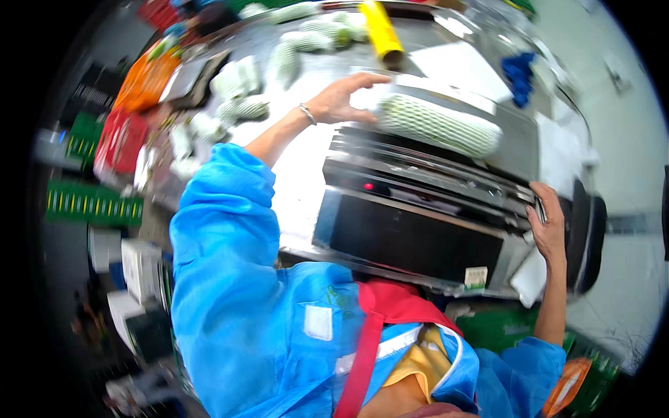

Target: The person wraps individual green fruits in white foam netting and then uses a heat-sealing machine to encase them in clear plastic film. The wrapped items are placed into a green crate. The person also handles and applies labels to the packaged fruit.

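A foam-netted bundle of pale green produce (439, 125) lies across the top of a film-wrapping machine (418, 230). My left hand (351, 99) is at the bundle's left end, thumb and fingers spread around a blurred white area. Whether it grips the end is not clear. On the machine's right side, my right hand (547, 219) has its thumb and fingers bent around the metal end of the top rail. A red light (368, 186) glows on the machine's front, above a dark panel.
Several netted pieces of produce (235, 78) lie on the metal table (251, 44) to the left and back. A yellow tube (381, 34), white sheets (460, 68) and a blue crumpled item (518, 78) are behind the machine. Green crates (94, 201) stand at the left.
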{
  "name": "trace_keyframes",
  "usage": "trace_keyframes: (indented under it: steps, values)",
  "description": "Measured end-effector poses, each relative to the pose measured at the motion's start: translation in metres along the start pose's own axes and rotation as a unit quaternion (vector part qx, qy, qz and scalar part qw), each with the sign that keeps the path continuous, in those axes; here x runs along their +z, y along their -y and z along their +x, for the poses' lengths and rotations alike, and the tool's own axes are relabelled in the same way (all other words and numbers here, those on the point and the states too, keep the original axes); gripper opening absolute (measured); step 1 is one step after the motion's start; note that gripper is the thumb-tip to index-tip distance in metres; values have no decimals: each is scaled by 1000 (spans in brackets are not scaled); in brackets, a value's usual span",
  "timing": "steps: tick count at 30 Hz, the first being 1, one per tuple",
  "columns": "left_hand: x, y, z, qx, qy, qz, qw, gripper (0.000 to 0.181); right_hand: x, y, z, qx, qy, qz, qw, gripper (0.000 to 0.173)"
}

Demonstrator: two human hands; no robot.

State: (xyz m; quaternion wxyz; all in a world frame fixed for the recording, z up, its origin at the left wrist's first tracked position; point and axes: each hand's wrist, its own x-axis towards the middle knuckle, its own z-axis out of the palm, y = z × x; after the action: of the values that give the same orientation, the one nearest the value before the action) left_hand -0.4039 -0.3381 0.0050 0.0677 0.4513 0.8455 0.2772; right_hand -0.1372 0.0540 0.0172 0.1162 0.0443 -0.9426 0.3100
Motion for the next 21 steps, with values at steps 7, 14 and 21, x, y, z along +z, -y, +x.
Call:
trace_keyframes:
  steps: [7, 14, 21]
  values:
    - [31, -7, -61, 30, -181, -102, 978, 46, 19, -92, 81, 36, 57, 184, 981, 49]
    - [56, 13, -85, 146, -53, 256, 954, 29, 71, -31, 147, -84, 132, 23, 987, 36]
    - [53, 11, -54, 167, 11, 306, 937, 34, 87, -2, 153, -142, 155, -13, 978, 24]
